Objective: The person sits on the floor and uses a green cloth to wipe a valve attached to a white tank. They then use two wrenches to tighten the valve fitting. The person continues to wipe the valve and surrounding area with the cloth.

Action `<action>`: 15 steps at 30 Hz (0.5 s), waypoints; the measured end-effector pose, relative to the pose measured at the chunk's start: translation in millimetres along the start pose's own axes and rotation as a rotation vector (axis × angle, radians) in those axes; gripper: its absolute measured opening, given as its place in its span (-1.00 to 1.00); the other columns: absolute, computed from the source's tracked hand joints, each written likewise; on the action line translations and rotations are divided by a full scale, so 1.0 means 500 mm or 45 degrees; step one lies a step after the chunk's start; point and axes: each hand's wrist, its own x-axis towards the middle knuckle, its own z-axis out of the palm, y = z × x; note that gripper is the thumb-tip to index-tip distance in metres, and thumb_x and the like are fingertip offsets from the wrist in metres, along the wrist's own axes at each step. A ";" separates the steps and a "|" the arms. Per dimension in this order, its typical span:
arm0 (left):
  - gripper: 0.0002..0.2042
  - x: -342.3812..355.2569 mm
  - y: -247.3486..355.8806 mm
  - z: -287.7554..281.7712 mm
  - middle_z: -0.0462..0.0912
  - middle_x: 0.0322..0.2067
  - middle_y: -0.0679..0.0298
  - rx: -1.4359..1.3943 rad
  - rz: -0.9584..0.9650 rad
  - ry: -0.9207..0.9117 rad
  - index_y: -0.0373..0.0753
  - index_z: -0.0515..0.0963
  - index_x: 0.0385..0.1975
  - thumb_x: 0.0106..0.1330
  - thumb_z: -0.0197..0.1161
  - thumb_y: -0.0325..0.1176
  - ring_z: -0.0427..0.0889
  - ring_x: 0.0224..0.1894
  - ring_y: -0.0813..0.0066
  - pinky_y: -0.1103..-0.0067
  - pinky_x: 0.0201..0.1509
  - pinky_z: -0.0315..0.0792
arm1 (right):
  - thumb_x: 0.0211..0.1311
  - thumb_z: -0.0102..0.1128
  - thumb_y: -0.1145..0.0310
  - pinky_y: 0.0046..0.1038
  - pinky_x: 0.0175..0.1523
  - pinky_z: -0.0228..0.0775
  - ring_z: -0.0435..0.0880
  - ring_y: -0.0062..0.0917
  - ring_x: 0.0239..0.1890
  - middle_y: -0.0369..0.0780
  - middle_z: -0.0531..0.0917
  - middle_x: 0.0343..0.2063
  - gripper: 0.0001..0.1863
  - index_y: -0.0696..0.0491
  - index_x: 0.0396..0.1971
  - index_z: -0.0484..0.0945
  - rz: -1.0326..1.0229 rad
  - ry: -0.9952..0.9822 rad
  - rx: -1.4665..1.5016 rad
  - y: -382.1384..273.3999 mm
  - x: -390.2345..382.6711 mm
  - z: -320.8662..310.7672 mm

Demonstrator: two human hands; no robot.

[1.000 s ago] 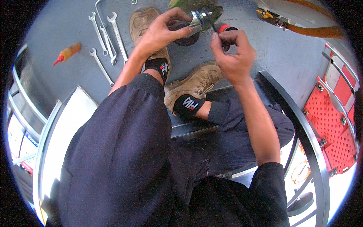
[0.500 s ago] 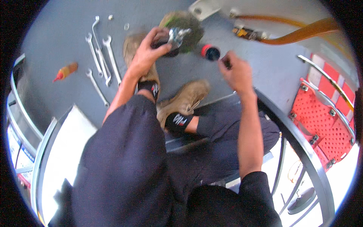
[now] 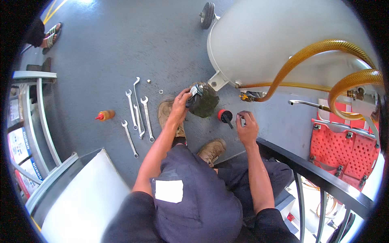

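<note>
My left hand (image 3: 181, 106) is closed round a dark part with a shiny metal fitting (image 3: 197, 88). That part is over a dark, mossy-looking round block (image 3: 206, 102) on the floor; whether they touch I cannot tell. My right hand (image 3: 247, 128) is raised with its fingertips drawn together, and whatever they pinch, if anything, is too small to make out. Just left of it, a small round red-and-black tub (image 3: 224, 116) stands on the floor, with a dark handle-like piece across its edge. Left of my boots lie several wrenches (image 3: 146, 117) and an orange bottle with a red tip (image 3: 105, 115).
A large pale tank (image 3: 279, 40) with a wheel and amber hoses (image 3: 300, 60) fills the far right. A small nut (image 3: 148, 81) and a ring (image 3: 161, 92) lie beyond the wrenches. A black rail (image 3: 308, 166) and red perforated panel (image 3: 344, 150) are at right. A person's sandalled feet (image 3: 52, 36) show far left.
The view has shifted, showing more of the tank and floor. My left hand still holds the dark part near the block. My right hand remains raised beside the tub.
</note>
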 end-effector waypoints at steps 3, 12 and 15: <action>-0.63 0.032 -0.016 -0.001 0.67 -0.08 0.33 -0.095 -0.069 0.050 -0.31 0.54 0.17 0.43 0.17 -0.31 0.63 -0.04 0.56 0.55 0.12 0.49 | 0.25 0.34 0.39 -0.27 -0.06 0.54 0.71 -0.21 -0.14 -0.16 0.70 -0.20 -0.88 0.06 -0.25 0.65 -0.047 0.121 -0.011 0.002 0.003 -0.001; -0.56 0.116 0.028 0.019 0.65 -0.07 0.23 -0.143 0.022 -0.174 -0.29 0.47 0.19 0.35 0.03 -0.29 0.64 -0.08 0.40 0.44 0.12 0.50 | 0.31 0.26 0.36 -0.17 0.08 0.49 0.64 -0.10 -0.03 -0.08 0.64 -0.09 -0.76 0.12 -0.09 0.59 -0.195 0.066 0.092 -0.066 0.091 0.090; -0.59 0.099 0.047 -0.003 0.65 -0.04 0.14 -0.364 0.052 -0.268 -0.27 0.47 0.15 0.35 0.02 -0.27 0.65 -0.05 0.29 0.34 0.13 0.52 | 0.34 0.20 0.34 -0.09 0.17 0.42 0.56 0.02 0.04 0.05 0.58 -0.05 -0.64 0.21 0.04 0.49 -0.033 0.030 0.031 -0.074 0.106 0.186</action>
